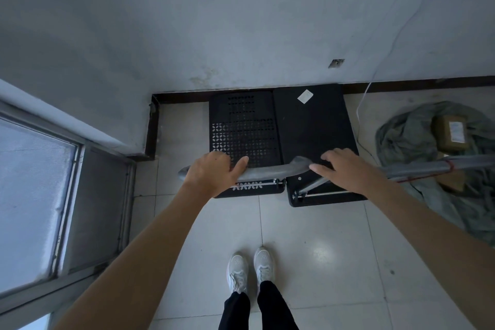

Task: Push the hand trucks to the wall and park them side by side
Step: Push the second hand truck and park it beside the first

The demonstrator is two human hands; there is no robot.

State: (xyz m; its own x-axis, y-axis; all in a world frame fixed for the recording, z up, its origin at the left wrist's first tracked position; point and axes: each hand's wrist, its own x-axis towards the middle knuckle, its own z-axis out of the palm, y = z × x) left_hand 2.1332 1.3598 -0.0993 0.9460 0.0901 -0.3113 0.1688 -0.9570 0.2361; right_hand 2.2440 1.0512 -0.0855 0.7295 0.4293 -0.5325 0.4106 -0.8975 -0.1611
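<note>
Black platform trucks, perforated [245, 128] and solid [312, 126], already sit side by side against the wall [241, 21]; left hand [211, 174] grips the grey handle [270, 170], right hand [345, 169] rests open-fingered, leaving only release.

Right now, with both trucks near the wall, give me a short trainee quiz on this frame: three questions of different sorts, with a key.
1. True or false: the perforated hand truck stands to the right of the solid-deck hand truck.
2. Multiple choice: the left hand is A) closed on a grey handle, B) flat against the wall, C) holding the parcel.
3. Fill in: the white sticker sits on the ____ deck.

Key: 1 false; 2 A; 3 solid. Both decks reach the wall, side by side. The right hand rests on the other truck's handle.
</note>
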